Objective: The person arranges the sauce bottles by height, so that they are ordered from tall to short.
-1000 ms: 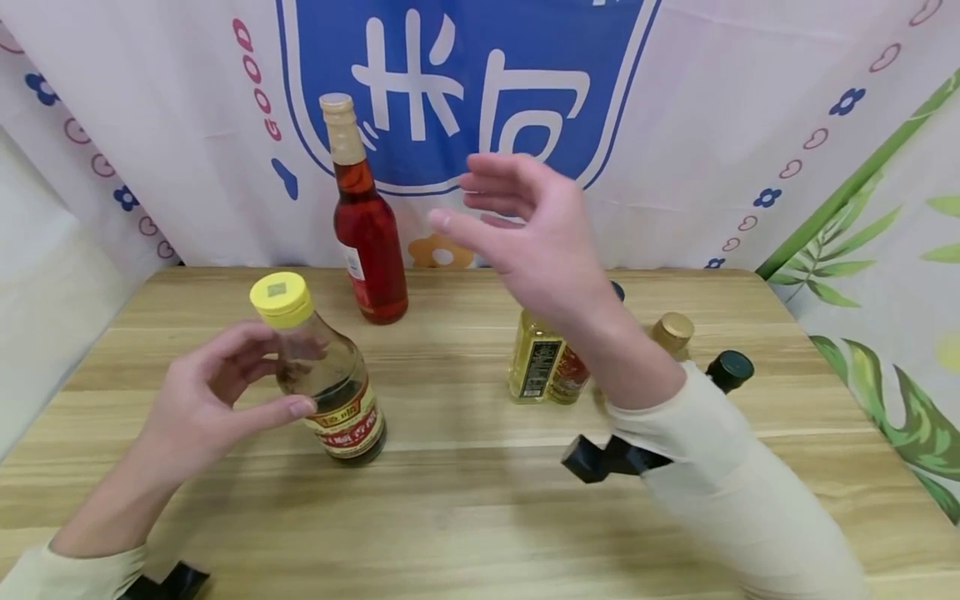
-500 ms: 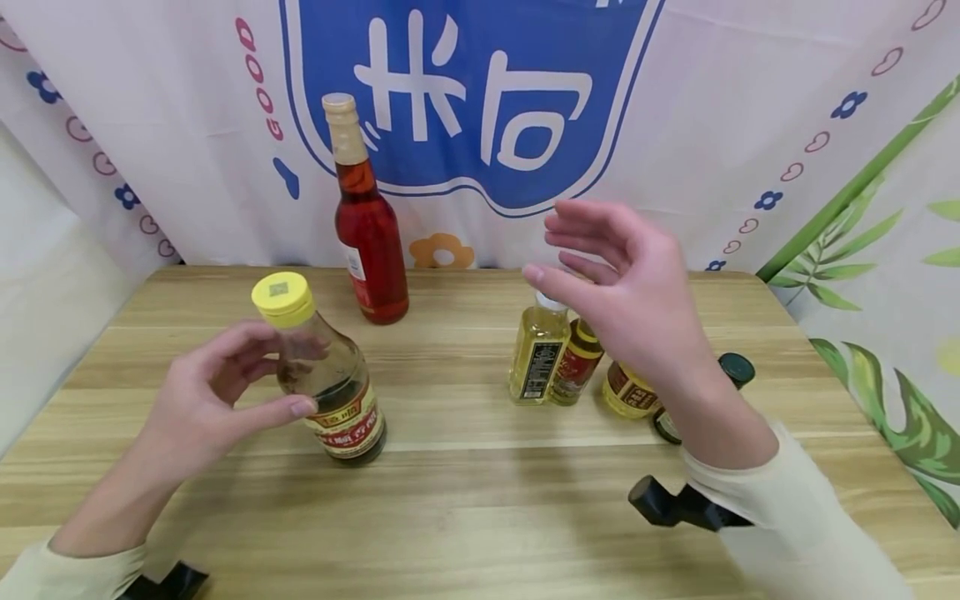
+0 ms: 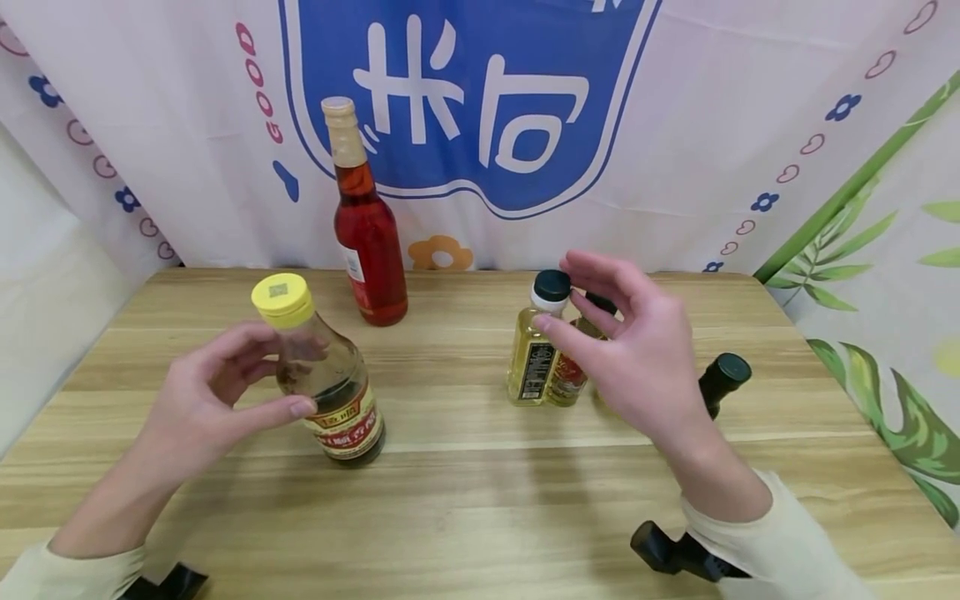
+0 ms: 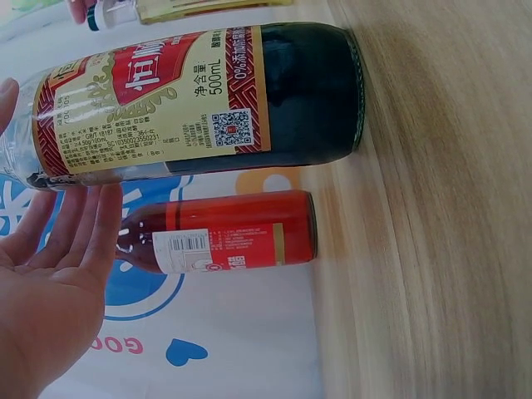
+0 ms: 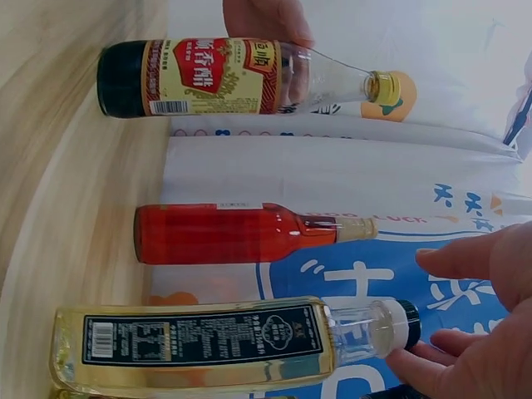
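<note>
Left hand (image 3: 202, 408) is cupped loosely round the shoulder of the yellow-capped vinegar bottle (image 3: 330, 387), fingers curved on the far side and thumb in front, and from the wrist view the palm stands just off the glass, so I cannot tell whether it grips or only brackets it. That bottle stands upright on the worktop (image 3: 465, 492), left of centre, dark liquid low in it, red and gold label facing out. Over on the right, the right hand (image 3: 637, 358) is spread and hovering at a cluster of small bottles, thumb and fingertips right by the neck of the pale oil bottle (image 3: 534, 354) with the dark cap; contact is too close to call. A smaller bottle with a red label (image 3: 566, 375) sits tight beside it, mostly behind the hand. At the back, near the printed backdrop (image 3: 465, 108), a tall red bottle (image 3: 365, 225) stands alone.
</note>
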`<state>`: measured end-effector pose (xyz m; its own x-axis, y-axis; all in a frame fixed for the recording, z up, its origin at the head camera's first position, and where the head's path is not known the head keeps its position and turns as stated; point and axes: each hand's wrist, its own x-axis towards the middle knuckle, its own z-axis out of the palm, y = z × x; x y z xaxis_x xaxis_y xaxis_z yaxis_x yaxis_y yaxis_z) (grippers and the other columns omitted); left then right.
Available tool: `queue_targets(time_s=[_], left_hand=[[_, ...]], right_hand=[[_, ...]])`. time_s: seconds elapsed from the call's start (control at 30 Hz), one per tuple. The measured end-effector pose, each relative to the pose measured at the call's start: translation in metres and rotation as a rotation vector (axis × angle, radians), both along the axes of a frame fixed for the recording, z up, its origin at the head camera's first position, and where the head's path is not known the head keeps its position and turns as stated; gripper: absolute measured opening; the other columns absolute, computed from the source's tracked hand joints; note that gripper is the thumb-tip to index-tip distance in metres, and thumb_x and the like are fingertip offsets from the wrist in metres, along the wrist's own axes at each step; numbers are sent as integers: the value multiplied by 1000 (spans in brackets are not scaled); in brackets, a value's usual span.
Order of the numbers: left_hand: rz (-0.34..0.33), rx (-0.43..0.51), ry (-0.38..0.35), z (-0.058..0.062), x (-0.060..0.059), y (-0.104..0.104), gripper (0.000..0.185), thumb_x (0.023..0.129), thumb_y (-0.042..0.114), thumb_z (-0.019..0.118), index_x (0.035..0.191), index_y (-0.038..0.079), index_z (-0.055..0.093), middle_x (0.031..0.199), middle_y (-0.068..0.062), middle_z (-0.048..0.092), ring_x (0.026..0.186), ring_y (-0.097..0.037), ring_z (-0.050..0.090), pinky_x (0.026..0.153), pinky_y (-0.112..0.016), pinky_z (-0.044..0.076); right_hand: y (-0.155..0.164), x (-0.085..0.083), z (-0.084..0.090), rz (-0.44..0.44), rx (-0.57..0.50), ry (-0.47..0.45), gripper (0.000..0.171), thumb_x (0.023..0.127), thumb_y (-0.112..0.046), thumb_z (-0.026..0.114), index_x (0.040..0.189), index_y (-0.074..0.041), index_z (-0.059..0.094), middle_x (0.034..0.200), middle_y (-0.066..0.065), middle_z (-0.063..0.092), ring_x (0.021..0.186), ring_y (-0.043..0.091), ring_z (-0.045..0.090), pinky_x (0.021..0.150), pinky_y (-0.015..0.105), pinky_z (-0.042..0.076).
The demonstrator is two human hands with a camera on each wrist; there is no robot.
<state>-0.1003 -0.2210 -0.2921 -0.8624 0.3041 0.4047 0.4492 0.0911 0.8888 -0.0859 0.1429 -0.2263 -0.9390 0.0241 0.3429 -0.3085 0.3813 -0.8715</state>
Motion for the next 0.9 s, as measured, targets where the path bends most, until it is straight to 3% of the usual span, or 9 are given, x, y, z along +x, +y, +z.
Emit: queue_targets(time_s=[0.53, 0.9], left_hand=[[10, -20, 0, -1, 0, 1, 58, 70, -22, 74, 123, -4, 58, 115, -8, 67, 102, -11, 65, 93, -13, 51], [-9, 7, 7, -2, 0, 0, 58, 70, -23, 74, 123, -6, 57, 114, -8, 68, 103, -12, 66, 93, -14, 51]], right_hand=[[-12, 5, -29, -60, 57, 83, 61, 77, -6, 83, 133, -9, 58, 129, 3, 65, 117, 13, 65, 93, 20, 53], [-19, 7, -56, -153, 173, 266, 67, 75, -10, 86, 136, -10, 57, 127, 6, 67, 117, 17, 65, 92, 23, 54]])
